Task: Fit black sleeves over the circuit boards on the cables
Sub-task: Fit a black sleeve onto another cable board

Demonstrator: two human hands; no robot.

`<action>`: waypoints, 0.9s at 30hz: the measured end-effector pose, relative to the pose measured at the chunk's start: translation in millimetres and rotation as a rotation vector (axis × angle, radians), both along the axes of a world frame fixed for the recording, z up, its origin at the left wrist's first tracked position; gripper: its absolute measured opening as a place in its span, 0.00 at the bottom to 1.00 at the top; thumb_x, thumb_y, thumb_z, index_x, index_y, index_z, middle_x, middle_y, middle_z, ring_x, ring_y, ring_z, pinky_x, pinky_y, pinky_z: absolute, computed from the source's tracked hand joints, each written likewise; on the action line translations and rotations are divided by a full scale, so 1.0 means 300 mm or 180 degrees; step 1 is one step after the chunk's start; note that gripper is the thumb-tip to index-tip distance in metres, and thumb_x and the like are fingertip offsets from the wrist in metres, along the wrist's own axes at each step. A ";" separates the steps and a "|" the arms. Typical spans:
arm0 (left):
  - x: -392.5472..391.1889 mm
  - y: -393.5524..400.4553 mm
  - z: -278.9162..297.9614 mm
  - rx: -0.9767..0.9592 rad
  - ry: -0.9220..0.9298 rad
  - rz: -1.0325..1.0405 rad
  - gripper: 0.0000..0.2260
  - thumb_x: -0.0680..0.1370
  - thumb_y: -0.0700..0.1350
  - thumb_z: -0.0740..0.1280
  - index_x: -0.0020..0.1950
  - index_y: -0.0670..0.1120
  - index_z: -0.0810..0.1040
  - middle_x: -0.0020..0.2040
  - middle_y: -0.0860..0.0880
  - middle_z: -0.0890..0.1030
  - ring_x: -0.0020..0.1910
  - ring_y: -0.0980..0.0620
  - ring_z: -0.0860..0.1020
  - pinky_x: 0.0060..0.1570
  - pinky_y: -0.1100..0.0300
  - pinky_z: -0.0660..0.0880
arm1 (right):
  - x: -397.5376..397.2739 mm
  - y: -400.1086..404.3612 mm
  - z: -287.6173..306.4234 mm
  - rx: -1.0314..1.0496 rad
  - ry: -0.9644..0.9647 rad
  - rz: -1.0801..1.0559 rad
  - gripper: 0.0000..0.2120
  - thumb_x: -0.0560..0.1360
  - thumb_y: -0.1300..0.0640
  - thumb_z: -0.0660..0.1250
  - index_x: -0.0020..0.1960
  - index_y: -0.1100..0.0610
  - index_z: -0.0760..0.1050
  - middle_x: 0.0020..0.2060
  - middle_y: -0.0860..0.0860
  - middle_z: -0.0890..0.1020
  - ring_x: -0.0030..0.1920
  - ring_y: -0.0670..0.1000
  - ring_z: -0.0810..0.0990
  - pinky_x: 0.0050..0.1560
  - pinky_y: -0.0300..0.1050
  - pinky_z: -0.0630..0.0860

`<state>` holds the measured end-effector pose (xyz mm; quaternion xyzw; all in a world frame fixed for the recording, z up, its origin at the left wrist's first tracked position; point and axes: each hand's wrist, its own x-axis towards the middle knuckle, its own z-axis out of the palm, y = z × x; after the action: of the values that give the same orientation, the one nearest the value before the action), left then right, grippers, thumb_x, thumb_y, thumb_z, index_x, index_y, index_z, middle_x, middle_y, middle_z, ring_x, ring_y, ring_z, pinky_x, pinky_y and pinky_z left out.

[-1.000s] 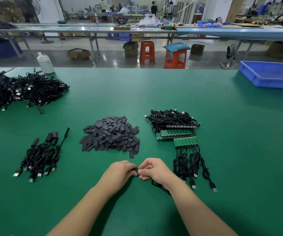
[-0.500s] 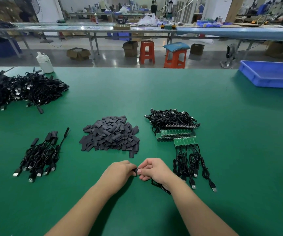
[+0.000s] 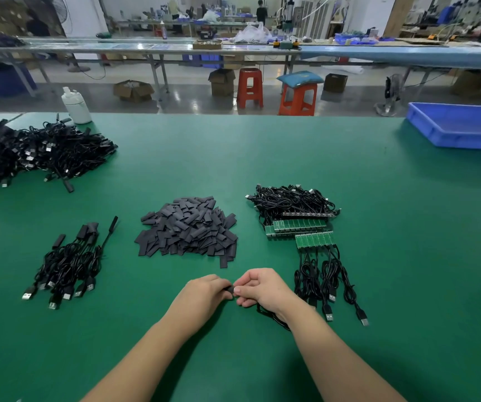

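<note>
**Both hands met on one small black piece at the near edge**

A small black piece, most likely a sleeve [image 3: 229,289], sat between the two hands near the table's near edge, mostly hidden; the left hand [image 3: 204,294] curled its fingers round one end; the right hand [image 3: 262,290] pinched the other end with thumb and fingertips; a black cable [image 3: 271,319] looped out under the right wrist onto the green table [image 3: 393,227]. Just beyond the hands lay the heap of loose sleeves [image 3: 187,227]; to the right, cables with bare green circuit boards [image 3: 314,239]; to the left, a small bundle of sleeved cables [image 3: 68,265]; far left, a large cable pile [image 3: 30,152] beside a white bottle [image 3: 75,105]; far right, a blue tray [image 3: 459,127].
</note>
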<state>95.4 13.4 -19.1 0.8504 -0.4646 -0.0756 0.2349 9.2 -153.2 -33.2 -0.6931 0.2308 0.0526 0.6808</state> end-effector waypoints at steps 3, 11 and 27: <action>-0.003 -0.007 0.002 0.0100 0.0013 -0.0022 0.13 0.81 0.50 0.65 0.63 0.49 0.80 0.54 0.50 0.81 0.53 0.50 0.78 0.55 0.59 0.72 | 0.000 0.003 -0.002 -0.0026 -0.0003 -0.0015 0.04 0.76 0.66 0.72 0.50 0.64 0.79 0.35 0.54 0.85 0.36 0.48 0.84 0.39 0.38 0.80; 0.001 -0.025 0.001 0.0291 -0.0035 -0.0068 0.11 0.81 0.50 0.64 0.60 0.50 0.80 0.51 0.49 0.80 0.51 0.48 0.78 0.53 0.57 0.72 | -0.006 0.006 -0.001 0.0007 -0.0058 0.0024 0.20 0.79 0.66 0.67 0.69 0.63 0.71 0.44 0.57 0.84 0.40 0.48 0.84 0.43 0.39 0.81; 0.006 -0.053 -0.007 0.0488 -0.0103 -0.0198 0.13 0.82 0.47 0.60 0.64 0.51 0.77 0.48 0.48 0.77 0.49 0.46 0.77 0.51 0.54 0.73 | 0.002 0.000 -0.021 -0.0039 0.0036 0.0036 0.14 0.82 0.67 0.60 0.66 0.62 0.74 0.42 0.54 0.85 0.40 0.47 0.85 0.43 0.39 0.81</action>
<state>97.3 -2.5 -21.2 0.8522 -0.4873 -0.1045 0.1591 9.9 -153.1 -39.4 -0.6982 0.2310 0.0589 0.6750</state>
